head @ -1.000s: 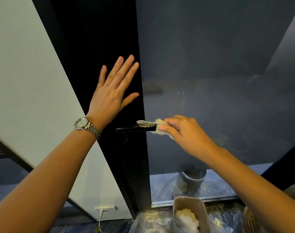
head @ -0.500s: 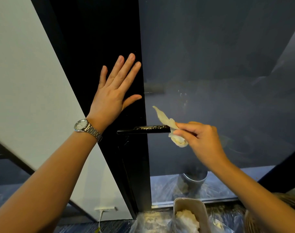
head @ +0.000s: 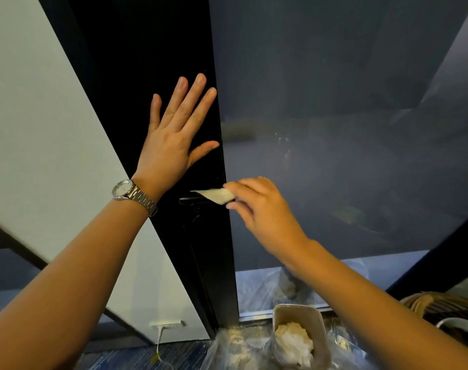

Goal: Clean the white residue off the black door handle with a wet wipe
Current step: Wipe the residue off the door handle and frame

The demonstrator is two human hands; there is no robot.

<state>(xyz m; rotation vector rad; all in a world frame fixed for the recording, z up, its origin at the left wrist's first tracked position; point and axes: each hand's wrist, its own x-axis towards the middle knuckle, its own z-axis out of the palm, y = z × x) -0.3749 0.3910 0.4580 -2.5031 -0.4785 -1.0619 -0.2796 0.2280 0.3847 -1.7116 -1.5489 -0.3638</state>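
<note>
The black door handle (head: pixel 191 201) sticks out level from the black door (head: pixel 152 62), and only its left end shows. A folded white wet wipe (head: pixel 216 195) lies over the rest of the handle, pinched between the thumb and fingers of my right hand (head: pixel 259 206). My left hand (head: pixel 175 132) is spread flat on the door just above the handle, fingers apart, with a metal watch on its wrist. Whether white residue remains on the handle I cannot tell.
A dark glass panel (head: pixel 347 129) stands right of the door, a white wall (head: pixel 35 129) to its left. On the plastic-covered floor below sits a clear tub (head: pixel 280 316) with crumpled wipes. A woven basket (head: pixel 440 305) is at the lower right.
My right hand pulled the wipe off the handle's right end, then came back left and laid it over the handle nearer the door. My left hand stayed flat on the door.
</note>
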